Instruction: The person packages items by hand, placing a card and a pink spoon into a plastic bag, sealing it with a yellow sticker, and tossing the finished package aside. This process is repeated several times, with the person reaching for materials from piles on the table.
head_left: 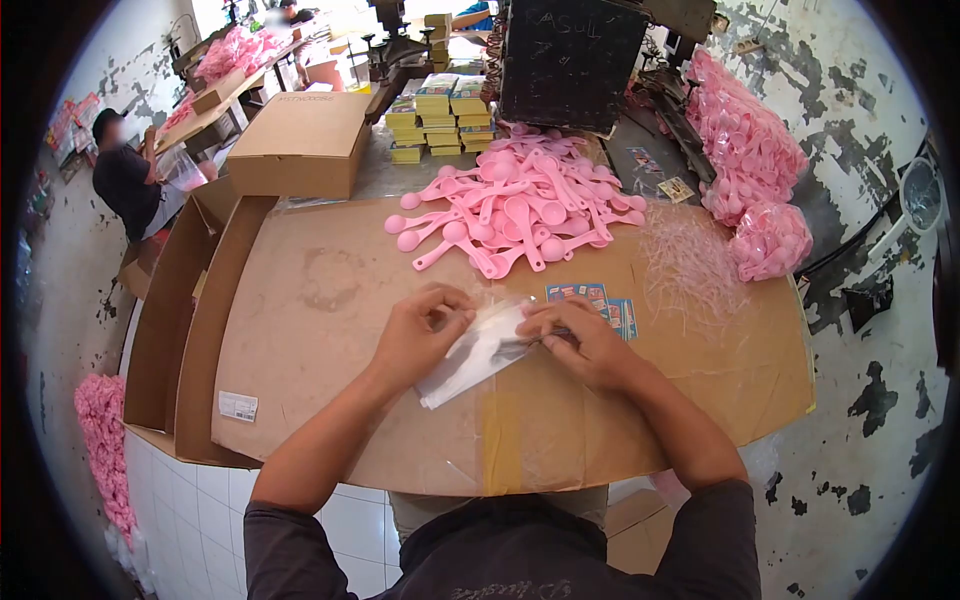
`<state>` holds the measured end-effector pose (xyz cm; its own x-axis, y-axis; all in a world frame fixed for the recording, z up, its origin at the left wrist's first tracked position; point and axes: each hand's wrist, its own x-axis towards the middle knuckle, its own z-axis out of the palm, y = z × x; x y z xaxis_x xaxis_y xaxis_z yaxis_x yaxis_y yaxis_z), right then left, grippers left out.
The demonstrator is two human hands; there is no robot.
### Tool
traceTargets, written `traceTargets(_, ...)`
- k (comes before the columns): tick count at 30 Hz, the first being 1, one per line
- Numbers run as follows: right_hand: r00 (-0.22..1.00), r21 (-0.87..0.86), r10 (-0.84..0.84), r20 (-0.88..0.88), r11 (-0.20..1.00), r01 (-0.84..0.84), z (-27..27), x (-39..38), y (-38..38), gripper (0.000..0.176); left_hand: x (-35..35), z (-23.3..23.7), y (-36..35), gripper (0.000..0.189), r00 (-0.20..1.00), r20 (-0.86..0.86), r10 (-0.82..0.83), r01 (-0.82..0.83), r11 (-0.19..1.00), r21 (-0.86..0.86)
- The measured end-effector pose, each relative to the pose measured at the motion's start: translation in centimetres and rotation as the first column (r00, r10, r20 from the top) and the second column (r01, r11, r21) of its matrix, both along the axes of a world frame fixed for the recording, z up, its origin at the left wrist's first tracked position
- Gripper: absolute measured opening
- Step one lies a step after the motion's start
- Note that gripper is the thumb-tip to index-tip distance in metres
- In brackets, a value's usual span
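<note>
A stack of white, clear-looking plastic bags lies slanted on the cardboard-covered table in front of me. My left hand is closed at the stack's upper left edge, thumb and fingertips pinched on the plastic. Across the upper right end, my right hand has its fingers bent and pressed together on the bags. Something greyish shows under those fingers, too blurred to name. Blue printed cards lie just beyond my right hand. Farther back is a heap of pink measuring spoons.
Thin clear plastic strips lie at the right, near bagged pink spoons. A closed cardboard box and stacks of yellow-edged cards stand behind. An open carton borders the left edge. Another person is at far left.
</note>
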<state>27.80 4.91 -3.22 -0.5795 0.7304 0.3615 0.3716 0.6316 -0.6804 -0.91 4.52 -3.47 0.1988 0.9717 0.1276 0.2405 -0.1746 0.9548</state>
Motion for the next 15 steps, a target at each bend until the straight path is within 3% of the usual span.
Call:
traceTargets(2, 0.994, 0.105, -0.037, 0.099, 0.994, 0.027, -0.5, -0.3, 0.0, 0.017, -0.6, -1.2, 0.8, 0.016, 0.971, 0.237, -0.037, 0.017, 0.996, 0.085)
traceTargets(5, 0.993, -0.056, -0.113, -0.018, 0.992, 0.112, -0.8, 0.4, -0.3, 0.022, -1.5, 2.4, -0.1, 0.018, 0.899, 0.416, -0.136, 0.195, 0.975, -0.103)
traceTargets(8, 0.903, -0.409, -0.282, -0.325, 0.903, 0.134, -2.0, 0.2, -0.1, 0.023, -0.8, 3.5, -1.1, 0.017, 0.902, 0.411, -0.134, 0.229, 0.955, -0.191)
traceTargets(15, 0.750, -0.380, -0.309, -0.585, 0.921, 0.083, -0.1, -0.8, -0.7, 0.031, 0.7, 0.9, -1.9, 0.025, 0.945, 0.293, -0.143, 0.235, 0.922, -0.309)
